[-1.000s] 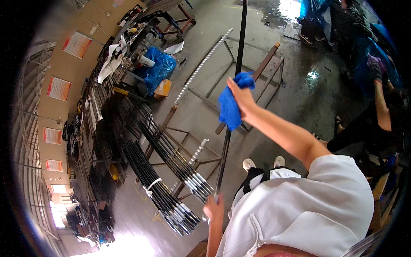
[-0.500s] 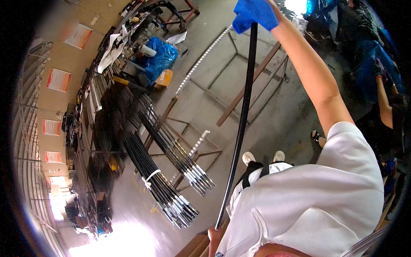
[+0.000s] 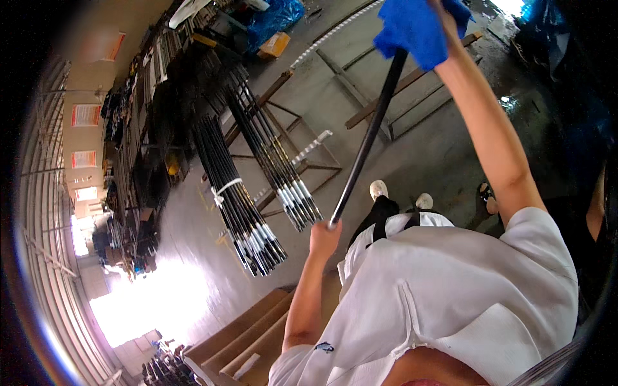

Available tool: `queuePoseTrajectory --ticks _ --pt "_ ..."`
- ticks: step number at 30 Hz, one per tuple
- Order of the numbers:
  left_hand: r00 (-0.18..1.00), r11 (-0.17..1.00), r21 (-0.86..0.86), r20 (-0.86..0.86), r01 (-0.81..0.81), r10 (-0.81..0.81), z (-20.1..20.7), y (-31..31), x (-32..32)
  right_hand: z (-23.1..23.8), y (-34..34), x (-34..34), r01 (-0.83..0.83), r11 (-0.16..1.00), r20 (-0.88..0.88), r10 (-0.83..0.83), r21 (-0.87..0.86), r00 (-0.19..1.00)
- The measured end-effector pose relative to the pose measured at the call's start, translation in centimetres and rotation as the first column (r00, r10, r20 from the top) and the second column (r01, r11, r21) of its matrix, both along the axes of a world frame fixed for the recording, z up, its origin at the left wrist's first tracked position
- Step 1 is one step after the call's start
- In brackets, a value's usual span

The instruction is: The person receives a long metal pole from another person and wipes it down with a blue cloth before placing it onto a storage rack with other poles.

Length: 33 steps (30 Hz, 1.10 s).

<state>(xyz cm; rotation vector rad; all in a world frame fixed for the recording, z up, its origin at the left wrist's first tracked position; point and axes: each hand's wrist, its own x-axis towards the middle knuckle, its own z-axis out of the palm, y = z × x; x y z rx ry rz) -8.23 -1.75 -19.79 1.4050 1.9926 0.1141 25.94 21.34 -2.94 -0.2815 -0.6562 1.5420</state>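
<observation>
A long black rod [image 3: 367,145] slants across in front of me. My left hand [image 3: 324,239] is closed around its lower end, near my left side. Farther out, at the top of the view, my right hand [image 3: 449,24] grips a blue cloth [image 3: 415,32] that is wrapped about the rod. The cloth covers most of that hand's fingers and hides the rod's far end.
Left of the rod lie a bundle of black rods [image 3: 235,199] tied with a white band and a second group of rods [image 3: 277,151]. Rusty metal stands [image 3: 283,116] spread over the floor. A brown cardboard box [image 3: 257,325] is below my left arm.
My left hand has come up and forward with the rod's lower end. The stretch of rod showing between my hands is shorter. My view has shifted too.
</observation>
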Motion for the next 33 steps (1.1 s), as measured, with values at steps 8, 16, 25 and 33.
queuePoseTrajectory --ticks 8,16,25,33 --pt "0.639 0.906 0.353 0.758 -0.234 -0.131 1.5 7.4 8.0 -9.8 -12.2 -13.6 -0.072 0.963 0.253 0.140 -0.261 0.957" --pt "0.963 0.991 0.131 -0.268 0.026 0.011 2.8 4.2 6.6 -12.9 -10.9 -12.9 -0.037 0.763 0.017 0.063 -0.646 0.998" --pt "0.854 0.956 0.292 -0.502 0.022 0.133 -5.9 -11.2 -12.2 -9.6 0.6 -0.8 0.199 0.781 0.168 -0.122 -0.592 0.978" --pt "0.875 0.971 0.135 -0.423 -0.198 0.237 -8.5 -27.6 -21.9 -1.9 8.7 10.6 0.642 0.714 0.435 -0.501 -0.282 0.748"
